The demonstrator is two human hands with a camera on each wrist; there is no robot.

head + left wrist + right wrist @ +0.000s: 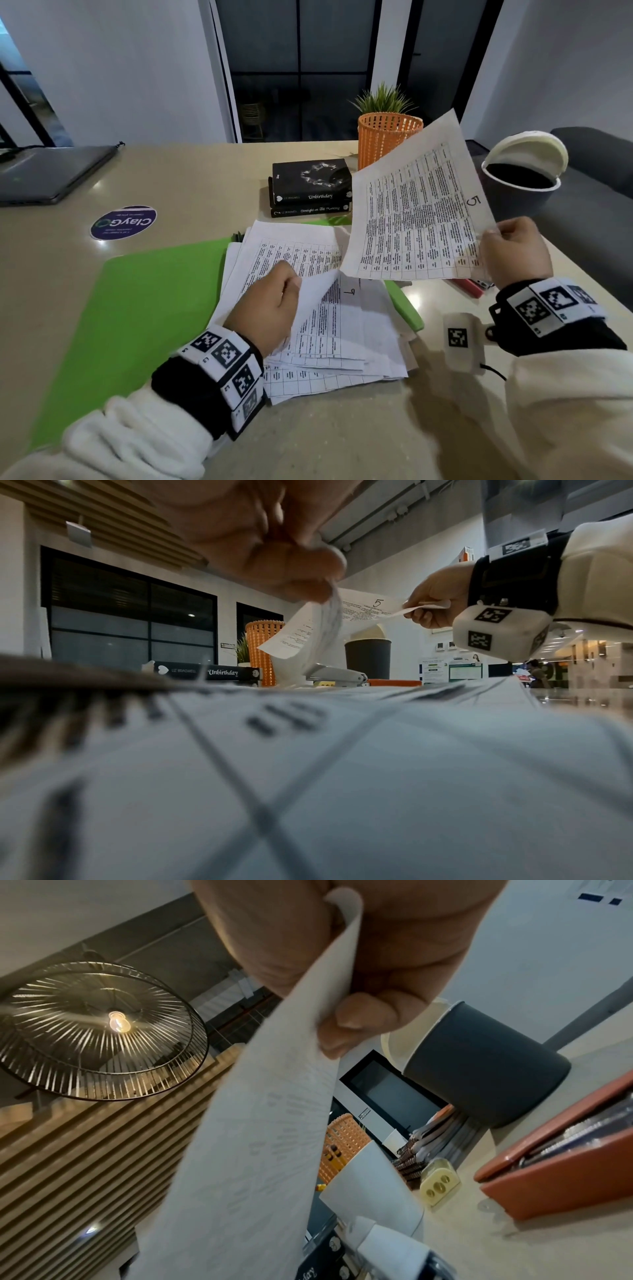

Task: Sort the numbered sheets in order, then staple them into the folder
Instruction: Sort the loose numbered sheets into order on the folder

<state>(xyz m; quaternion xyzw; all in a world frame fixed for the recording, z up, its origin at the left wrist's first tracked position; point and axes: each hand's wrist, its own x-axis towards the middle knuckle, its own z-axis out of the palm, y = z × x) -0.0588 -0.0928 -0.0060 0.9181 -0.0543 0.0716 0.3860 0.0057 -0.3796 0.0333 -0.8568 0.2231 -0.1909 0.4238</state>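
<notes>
A loose pile of printed sheets [329,329] lies on the open green folder [144,308]. My left hand [270,305] pinches the lifted edge of a sheet [318,631] of that pile; the sheet under it bears a handwritten number [349,292]. My right hand [510,250] holds up the sheet marked 5 [418,212] by its right edge, above the pile's right side. In the right wrist view that sheet [260,1123] runs between thumb and fingers. A red stapler [561,1167] lies on the table under the right hand, and a grey stapler [335,675] behind the pile.
Two black books [311,188] are stacked behind the pile, with an orange mesh basket [387,137] and plant beyond. A dark bin with a white swing lid [520,181] stands at the right. A closed laptop [51,174] and a round sticker [123,222] lie at the left.
</notes>
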